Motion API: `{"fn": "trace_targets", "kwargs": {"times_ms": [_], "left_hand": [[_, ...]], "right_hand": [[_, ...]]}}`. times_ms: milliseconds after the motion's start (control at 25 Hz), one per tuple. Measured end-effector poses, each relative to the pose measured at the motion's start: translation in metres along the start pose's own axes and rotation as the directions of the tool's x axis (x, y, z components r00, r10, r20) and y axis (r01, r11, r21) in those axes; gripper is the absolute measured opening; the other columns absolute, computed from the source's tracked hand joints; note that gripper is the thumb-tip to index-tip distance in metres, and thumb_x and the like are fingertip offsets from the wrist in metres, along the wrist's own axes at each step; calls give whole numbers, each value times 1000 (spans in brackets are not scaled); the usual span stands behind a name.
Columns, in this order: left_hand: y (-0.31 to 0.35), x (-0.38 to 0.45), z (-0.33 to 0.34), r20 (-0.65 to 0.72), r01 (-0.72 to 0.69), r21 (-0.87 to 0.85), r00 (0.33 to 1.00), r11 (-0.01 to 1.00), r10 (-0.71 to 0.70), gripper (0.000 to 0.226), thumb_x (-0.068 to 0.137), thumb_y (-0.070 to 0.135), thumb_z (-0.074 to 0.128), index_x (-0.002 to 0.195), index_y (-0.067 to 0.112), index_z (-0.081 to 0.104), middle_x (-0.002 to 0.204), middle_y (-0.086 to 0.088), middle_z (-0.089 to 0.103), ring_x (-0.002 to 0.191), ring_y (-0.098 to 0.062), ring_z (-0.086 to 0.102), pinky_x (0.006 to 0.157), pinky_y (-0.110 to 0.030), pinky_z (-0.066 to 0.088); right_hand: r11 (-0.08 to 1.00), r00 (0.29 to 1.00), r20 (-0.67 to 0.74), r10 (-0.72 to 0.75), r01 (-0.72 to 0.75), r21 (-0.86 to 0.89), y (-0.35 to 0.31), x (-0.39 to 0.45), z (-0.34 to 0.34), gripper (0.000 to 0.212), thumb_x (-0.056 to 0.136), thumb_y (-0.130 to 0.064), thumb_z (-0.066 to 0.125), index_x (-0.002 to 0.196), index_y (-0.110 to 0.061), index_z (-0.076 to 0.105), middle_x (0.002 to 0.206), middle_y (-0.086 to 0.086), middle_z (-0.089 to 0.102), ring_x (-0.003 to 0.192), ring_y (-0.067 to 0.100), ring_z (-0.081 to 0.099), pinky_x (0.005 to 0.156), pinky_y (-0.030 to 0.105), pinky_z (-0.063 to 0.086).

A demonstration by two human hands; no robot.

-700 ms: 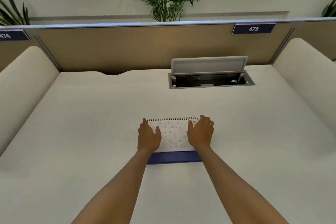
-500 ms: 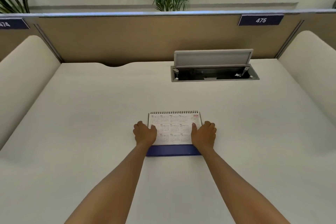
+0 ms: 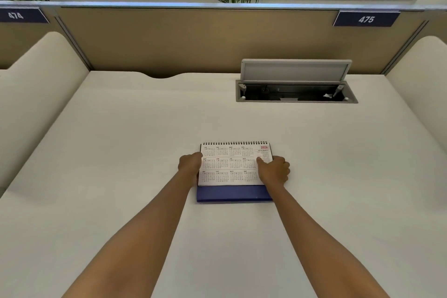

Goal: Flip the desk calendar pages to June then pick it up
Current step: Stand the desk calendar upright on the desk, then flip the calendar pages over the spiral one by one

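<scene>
A spiral-bound desk calendar (image 3: 232,164) with a dark blue base sits on the white desk (image 3: 121,152). Its front page shows the whole year 2026, twelve small month grids. My left hand (image 3: 191,163) grips the calendar's left edge, fingers curled behind it. My right hand (image 3: 274,169) grips the right edge, thumb lying on the page. Whether the base touches the desk I cannot tell.
An open cable hatch (image 3: 296,92) with its grey lid raised sits in the desk at the back right. A tan partition (image 3: 193,38) with a "475" label (image 3: 366,19) closes the back. Cream side dividers stand left (image 3: 36,84) and right (image 3: 420,75).
Both hands slid off the calendar's face out to its left and right edges and curled around them. The full page is now uncovered. The head camera tilted further down.
</scene>
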State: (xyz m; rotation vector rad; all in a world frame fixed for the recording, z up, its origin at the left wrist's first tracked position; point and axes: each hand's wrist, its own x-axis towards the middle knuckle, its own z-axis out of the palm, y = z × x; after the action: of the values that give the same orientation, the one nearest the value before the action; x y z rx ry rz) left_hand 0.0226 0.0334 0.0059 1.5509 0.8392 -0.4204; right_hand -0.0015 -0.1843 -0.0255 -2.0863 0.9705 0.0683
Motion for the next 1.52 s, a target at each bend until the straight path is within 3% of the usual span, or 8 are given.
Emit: {"fn": "trace_targets", "kwargs": {"times_ms": [120,320,600,840,1120,1240,1360,1520], "left_hand": [[6,-1,-4,-6,-13,-72,1000,997,13,12,92,13,50,94,6,60,89,-10,66,64,-20,57,47,-23,43],[34,-8,-1,-127,-172,-148,980,974,154,16,95,23,51,104,11,59,105,-8,67,84,-24,61,69,-33,47],[63,-22,-9,-165,-315,-286,947,905,277,40,93,53,50,100,13,52,98,-3,69,86,-24,68,67,-36,55],[51,-23,-17,-159,-324,-308,945,895,287,78,80,80,44,113,11,59,102,-2,69,91,-25,67,70,-38,53],[55,-18,-30,-120,-317,-255,948,914,295,62,82,69,51,95,10,65,90,1,68,81,-20,64,63,-30,47],[58,-15,-37,-75,-317,-257,948,913,309,48,85,60,54,74,14,57,80,1,62,76,-19,60,70,-33,47],[59,-16,-44,-5,-303,-248,950,920,312,44,88,56,55,74,14,60,82,-1,62,77,-18,60,69,-34,45],[58,-15,-49,-26,-342,-207,939,917,344,51,80,61,57,86,11,62,84,1,64,81,-18,57,70,-34,41]], "right_hand": [[987,1000,-7,19,-17,159,-13,0,3,46,88,-36,72,124,-9,60,132,12,53,122,33,51,105,48,43],[822,999,-49,-24,47,567,-46,-5,0,33,90,-28,71,109,-12,50,115,5,61,98,22,65,86,38,57],[731,969,-160,-189,248,636,-73,-15,-12,33,95,-38,65,105,-14,45,95,-3,63,79,6,64,50,7,47],[670,917,-224,-330,395,628,-62,-28,-7,41,91,-53,56,97,-15,44,85,-4,59,74,10,62,56,7,48],[662,845,-285,-452,532,528,-40,-32,1,53,89,-45,66,119,-11,37,121,4,49,112,24,55,86,26,55],[460,412,-458,-788,888,7,-31,-35,10,58,83,-39,73,124,-10,43,130,8,46,124,24,46,104,34,34],[-170,-167,40,-985,915,-367,-22,-37,34,53,80,-28,77,122,-18,47,131,6,45,120,25,45,102,38,32],[-505,-344,385,-857,714,-485,-21,-26,54,45,86,-17,68,126,-21,48,133,6,53,120,26,49,108,39,32]]}}
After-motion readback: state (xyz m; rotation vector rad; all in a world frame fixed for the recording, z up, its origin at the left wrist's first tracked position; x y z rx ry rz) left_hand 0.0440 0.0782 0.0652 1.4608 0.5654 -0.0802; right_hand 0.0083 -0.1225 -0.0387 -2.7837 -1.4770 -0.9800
